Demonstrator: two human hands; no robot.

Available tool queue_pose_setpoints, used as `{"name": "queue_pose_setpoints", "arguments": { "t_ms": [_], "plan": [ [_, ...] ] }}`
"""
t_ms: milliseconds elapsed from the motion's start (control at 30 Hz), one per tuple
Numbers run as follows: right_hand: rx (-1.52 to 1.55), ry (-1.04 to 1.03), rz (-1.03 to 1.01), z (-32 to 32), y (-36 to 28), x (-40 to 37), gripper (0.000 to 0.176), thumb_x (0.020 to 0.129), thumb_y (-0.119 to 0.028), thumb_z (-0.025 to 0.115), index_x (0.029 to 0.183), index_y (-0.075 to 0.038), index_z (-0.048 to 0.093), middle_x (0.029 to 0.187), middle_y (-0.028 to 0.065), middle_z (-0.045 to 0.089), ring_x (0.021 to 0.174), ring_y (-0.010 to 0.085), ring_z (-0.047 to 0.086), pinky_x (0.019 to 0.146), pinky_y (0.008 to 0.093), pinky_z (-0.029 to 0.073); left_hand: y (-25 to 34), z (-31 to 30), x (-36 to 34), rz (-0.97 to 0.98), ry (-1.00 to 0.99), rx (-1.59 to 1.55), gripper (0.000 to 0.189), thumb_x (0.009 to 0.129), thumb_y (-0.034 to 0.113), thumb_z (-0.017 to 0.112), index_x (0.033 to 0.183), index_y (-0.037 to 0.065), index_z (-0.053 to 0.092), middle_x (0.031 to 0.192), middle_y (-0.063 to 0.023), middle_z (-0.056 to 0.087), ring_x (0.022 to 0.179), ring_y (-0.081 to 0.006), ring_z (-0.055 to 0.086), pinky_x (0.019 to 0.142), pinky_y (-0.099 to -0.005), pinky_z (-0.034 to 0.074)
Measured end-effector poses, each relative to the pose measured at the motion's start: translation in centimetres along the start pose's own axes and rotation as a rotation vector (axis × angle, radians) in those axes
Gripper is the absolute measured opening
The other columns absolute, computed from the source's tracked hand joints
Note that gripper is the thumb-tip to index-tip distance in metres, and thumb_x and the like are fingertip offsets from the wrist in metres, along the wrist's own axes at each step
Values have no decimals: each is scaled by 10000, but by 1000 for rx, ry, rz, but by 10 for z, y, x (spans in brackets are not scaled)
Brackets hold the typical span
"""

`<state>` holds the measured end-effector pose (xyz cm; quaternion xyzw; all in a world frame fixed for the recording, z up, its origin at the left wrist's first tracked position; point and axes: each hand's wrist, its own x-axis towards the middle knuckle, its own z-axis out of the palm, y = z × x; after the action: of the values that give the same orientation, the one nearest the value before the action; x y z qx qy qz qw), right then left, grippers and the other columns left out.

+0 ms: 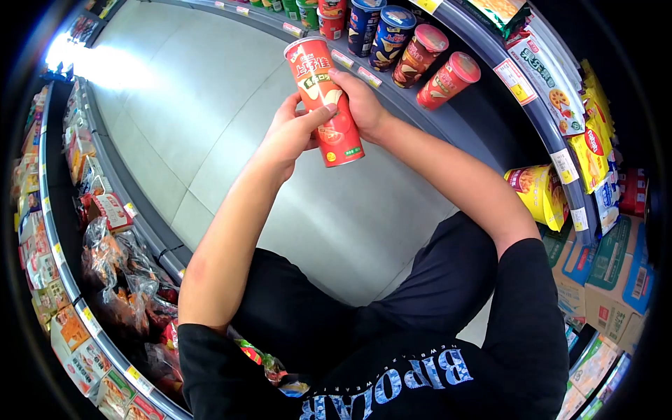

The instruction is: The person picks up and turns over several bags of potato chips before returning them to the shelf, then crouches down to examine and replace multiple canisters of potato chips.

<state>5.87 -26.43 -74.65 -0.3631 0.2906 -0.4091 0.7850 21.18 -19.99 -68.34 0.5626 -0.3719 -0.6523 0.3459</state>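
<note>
A tall red chip canister (323,101) with a pale lid rim is held up above the tiled floor, slightly tilted, its printed front towards the camera. My left hand (297,129) wraps round its left side, the thumb lying across the front. On the upper right side of the canister rests my right hand (358,105), its fingers bent around the edge. Beyond my right hand, a red canister (449,80), a brown-red canister (420,56) and blue canisters (390,38) stand upright on the low shelf.
Price-tagged shelving (535,91) curves along the right, with a yellow snack tub (537,192) and cardboard boxes (616,301) below. On the left, another shelf edge (126,182) runs beside plastic-wrapped snack bags (119,273). Grey floor tiles (210,105) lie between them.
</note>
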Motion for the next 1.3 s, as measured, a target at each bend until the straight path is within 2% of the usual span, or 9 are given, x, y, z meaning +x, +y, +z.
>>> {"name": "queue_pose_setpoints", "arguments": {
  "t_ms": [67,200,300,367,433,500,667,1067,1300],
  "plan": [
    [-104,23,-26,-7,-1,0,455,1003,-373,553,1234,18,551,1088,133,665,961,189,681,830,337,573,1,4,0,0,-4,-6,624,928,250,674,1442,11,413,1221,-123,639,1091,-210,654,970,-391,507],
    [-434,-95,-16,-22,-34,-34,659,848,-434,760,1265,34,557,1134,125,650,992,198,647,901,376,529,-1,30,-7,23,-109,36,561,882,166,669,1375,-19,476,1202,-138,649,1101,-219,643,964,-369,498],
    [-1130,-158,198,-49,-90,-83,631,820,-317,804,1315,-26,544,1182,90,645,1091,154,610,976,363,492,-4,55,-15,159,-201,130,530,879,142,651,1359,-35,513,1235,-169,648,1144,-253,633,997,-375,483],
    [-1091,-177,85,-66,-110,-123,714,742,-284,863,1328,-30,544,1196,88,655,1115,167,616,1008,372,485,-20,62,-12,322,-224,321,502,896,161,638,1359,-3,537,1271,-142,640,1174,-242,615,976,-385,494],
    [-1166,-20,123,-90,-124,-153,739,714,-281,880,1325,-22,553,1196,98,666,1124,185,623,1026,378,481,-12,64,-29,426,-290,496,456,894,150,634,1316,-11,570,1279,-156,635,1155,-269,625,962,-382,500],
    [-1060,370,18,-135,-114,-177,666,703,-250,895,1255,-18,602,1179,105,680,1077,191,649,973,375,517,-8,64,-40,490,-322,609,422,892,146,632,1280,-16,594,1283,-168,630,1138,-302,629,952,-386,502],
    [-1112,856,-321,-195,-91,-176,478,738,-230,888,1105,-25,661,1076,105,722,978,192,695,907,353,536,-15,62,-40,495,-343,711,391,889,165,629,1234,-16,614,1286,-190,613,1115,-384,618,953,-415,498],
    [-1135,886,-351,-200,-74,-151,472,717,-234,900,1068,-15,674,1049,117,732,947,209,703,881,359,542,-24,53,-18,345,-361,889,413,921,216,619,1270,-2,589,1271,-204,605,1095,-387,615,944,-446,499],
    [-1137,865,-294,-207,-64,-156,605,736,-223,895,1205,3,587,1157,137,693,1044,222,681,927,354,527,-28,49,-11,282,-392,928,454,931,225,599,1301,-33,547,1300,-255,568,1146,-434,595,978,-476,495]
  ]
}}
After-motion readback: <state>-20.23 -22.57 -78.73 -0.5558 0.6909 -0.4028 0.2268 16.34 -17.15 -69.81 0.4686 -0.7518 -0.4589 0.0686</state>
